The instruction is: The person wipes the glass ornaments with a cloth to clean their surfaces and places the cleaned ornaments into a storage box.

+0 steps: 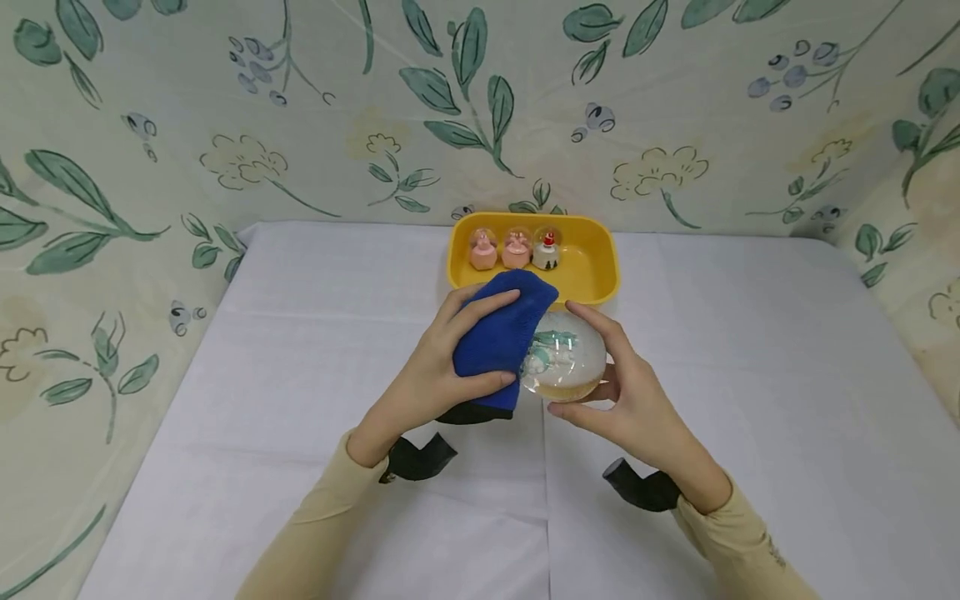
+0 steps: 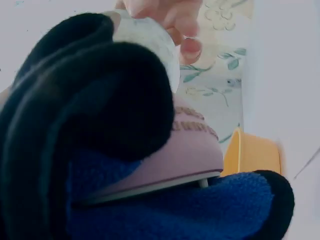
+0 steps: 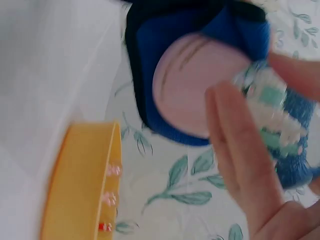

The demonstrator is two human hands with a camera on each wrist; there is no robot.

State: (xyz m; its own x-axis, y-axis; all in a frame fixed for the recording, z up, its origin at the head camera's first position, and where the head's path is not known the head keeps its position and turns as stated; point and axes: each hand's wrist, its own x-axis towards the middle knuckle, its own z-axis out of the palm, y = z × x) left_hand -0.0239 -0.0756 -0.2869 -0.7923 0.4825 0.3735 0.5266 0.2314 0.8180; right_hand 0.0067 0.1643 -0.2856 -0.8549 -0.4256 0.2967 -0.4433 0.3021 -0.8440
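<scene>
A snow globe (image 1: 572, 354) is held sideways over the table between the two hands. Its glass ball shows pale green and white figures, and its pink base (image 2: 195, 150) carries raised lettering. The left hand (image 1: 429, 367) grips a blue cloth (image 1: 498, 333) with a black edge, which wraps round the base, as the right wrist view (image 3: 185, 95) also shows. Fingers and thumb of the right hand (image 1: 637, 400) are curved round the glass ball from the right. In the head view the cloth hides the base.
Just beyond the hands stands a yellow tray (image 1: 592, 262) with three small globe-shaped figures, two pink (image 1: 483, 252) and one white and red (image 1: 547, 252), in its left part. A white cloth covers the table (image 1: 765, 358). Black wrist mounts (image 1: 423, 458) hang under the wrists.
</scene>
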